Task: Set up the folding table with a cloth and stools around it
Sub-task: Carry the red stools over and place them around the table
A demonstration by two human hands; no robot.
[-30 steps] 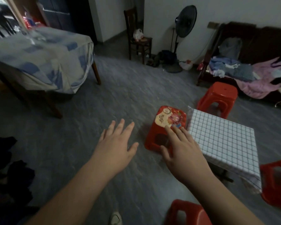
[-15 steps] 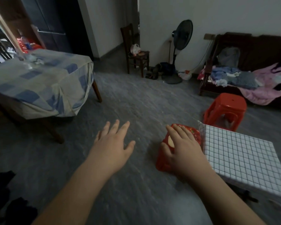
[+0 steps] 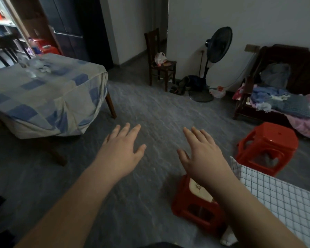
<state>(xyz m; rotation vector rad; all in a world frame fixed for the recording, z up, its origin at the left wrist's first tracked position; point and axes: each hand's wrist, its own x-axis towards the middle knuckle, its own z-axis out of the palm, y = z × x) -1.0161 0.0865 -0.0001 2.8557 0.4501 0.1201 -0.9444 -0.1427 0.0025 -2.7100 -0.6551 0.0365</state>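
At the lower right of the frame the folding table (image 3: 283,203) stands low on the grey floor (image 3: 150,113), already dressed in a white grid-checked cloth (image 3: 293,212) whose corner hangs over the near edge; its low height is presumably why small stools, rather than chairs, are gathered at its sides. A plain red stool (image 3: 267,145) sits upright just beyond the table's far corner, right of centre, placed as a seat on that side. A second red stool with a printed top (image 3: 195,204) stands at lower centre, just beside the table's left edge and partly hidden by the forearm crossing above it; it looks set where a sitter on that side would want it. Other stools may lie out of view, so how complete the ring is cannot be told. The right hand (image 3: 204,154) hovers in the middle of the frame above and beyond the printed stool, palm down, fingers (image 3: 195,135) spread wide and straight, gripping nothing and touching nothing that can be seen. The left hand (image 3: 122,149), left of centre, floats over bare floor in the same flat pose, fingers (image 3: 127,129) loosely fanned, thumb out, empty.
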